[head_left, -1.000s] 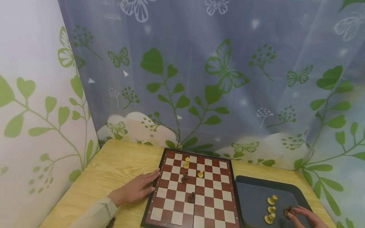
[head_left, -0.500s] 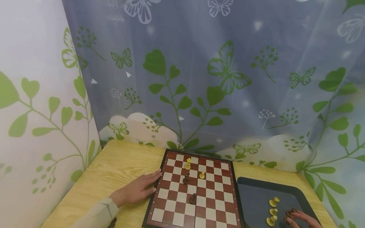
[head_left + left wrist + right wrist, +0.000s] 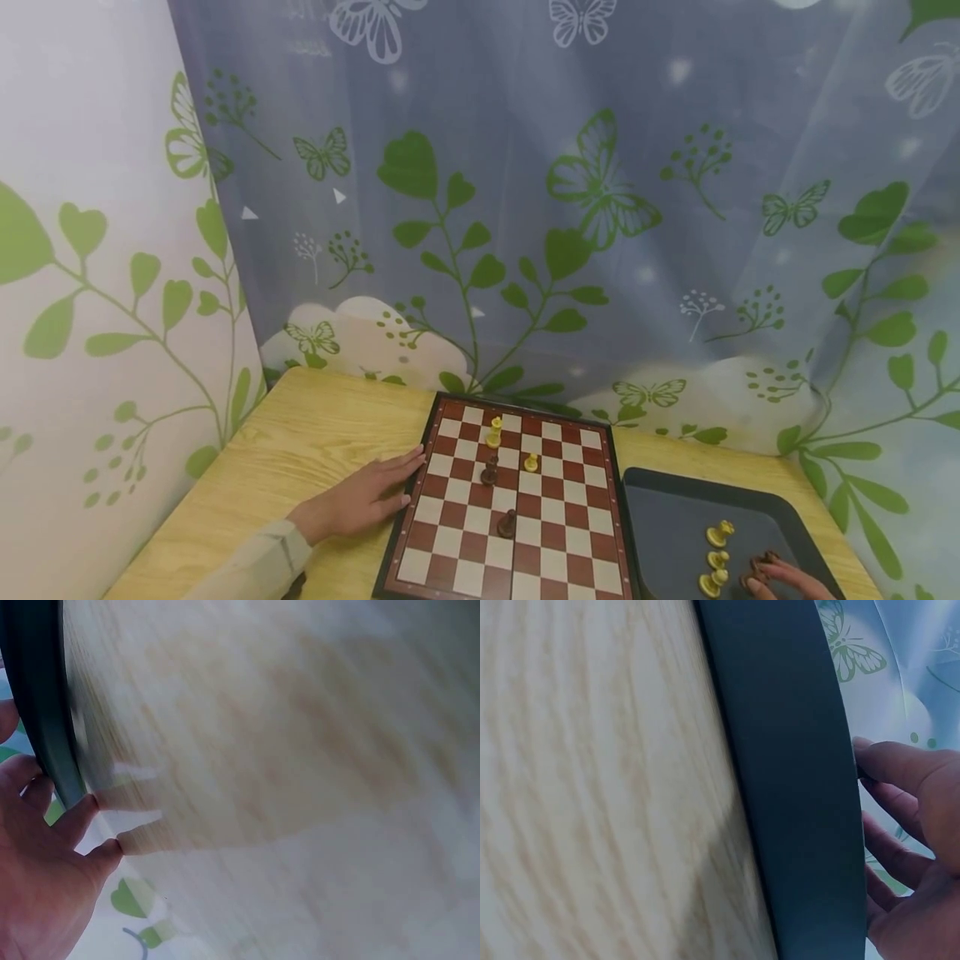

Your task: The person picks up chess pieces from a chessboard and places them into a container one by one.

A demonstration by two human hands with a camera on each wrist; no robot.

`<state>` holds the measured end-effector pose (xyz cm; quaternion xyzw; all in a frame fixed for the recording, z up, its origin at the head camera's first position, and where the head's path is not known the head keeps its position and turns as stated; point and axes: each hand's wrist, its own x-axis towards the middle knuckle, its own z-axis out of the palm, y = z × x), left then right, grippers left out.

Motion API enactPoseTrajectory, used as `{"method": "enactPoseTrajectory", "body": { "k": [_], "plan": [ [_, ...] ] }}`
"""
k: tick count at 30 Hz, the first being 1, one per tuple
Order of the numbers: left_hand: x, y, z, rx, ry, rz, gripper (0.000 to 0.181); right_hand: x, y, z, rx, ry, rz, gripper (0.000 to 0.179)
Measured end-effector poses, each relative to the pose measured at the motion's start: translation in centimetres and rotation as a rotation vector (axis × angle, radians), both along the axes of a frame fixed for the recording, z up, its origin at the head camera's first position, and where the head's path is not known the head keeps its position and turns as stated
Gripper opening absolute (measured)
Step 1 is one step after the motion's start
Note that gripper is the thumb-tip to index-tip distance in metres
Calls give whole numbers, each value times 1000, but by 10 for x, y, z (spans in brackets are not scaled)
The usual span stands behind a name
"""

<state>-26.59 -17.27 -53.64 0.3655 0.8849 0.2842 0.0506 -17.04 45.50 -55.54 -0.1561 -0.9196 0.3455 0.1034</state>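
Three gold chess pieces [image 3: 717, 559] sit in the dark tray [image 3: 667, 517].

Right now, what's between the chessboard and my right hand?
The head view shows three yellow chess pieces on the dark tray, then at least one brown piece at your right hand.

My sleeve [image 3: 251, 562] looks like matt cloth, the table [image 3: 341, 417] smooth wood, the tray [image 3: 667, 533] matt plastic, the yellow pieces [image 3: 493, 434] glossy and smooth.
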Motion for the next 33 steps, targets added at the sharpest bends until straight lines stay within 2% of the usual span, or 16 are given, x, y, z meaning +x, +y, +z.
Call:
{"method": "enactPoseTrajectory", "body": {
  "k": [2, 5, 9, 14, 19, 22, 24, 26, 30, 33],
  "plan": [
    [0, 0, 0, -2, -2, 2, 61, -1, 0, 0, -14, -15, -8, 50],
    [0, 0, 0, -2, -5, 4, 61, -2, 2, 5, -42, -106, 6, 57],
    [0, 0, 0, -3, -3, 6, 61, -3, 0, 9, -39, -135, -4, 60],
    [-1, -1, -2, 0, -3, 7, 61, -1, -5, 4, -25, -14, -64, 49],
    [-2, -1, -4, -1, -7, 7, 62, 5, -10, 5, 1, 108, -77, 37],
    [-2, -1, -4, -5, -9, 5, 62, 10, -22, 9, 20, 247, -76, 29],
    [-1, -1, -5, -8, -8, 4, 62, 15, -32, 17, 27, 324, -60, 27],
    [-1, -1, -5, -9, -6, 3, 63, 16, -43, 27, 53, 373, -2, 27],
    [-2, -1, -4, -7, -3, 1, 62, 10, -67, 58, 123, 276, 141, 27],
    [-2, -1, -3, -8, -3, 0, 62, 1, -91, 75, 167, 224, 257, 26]
  ]
}}
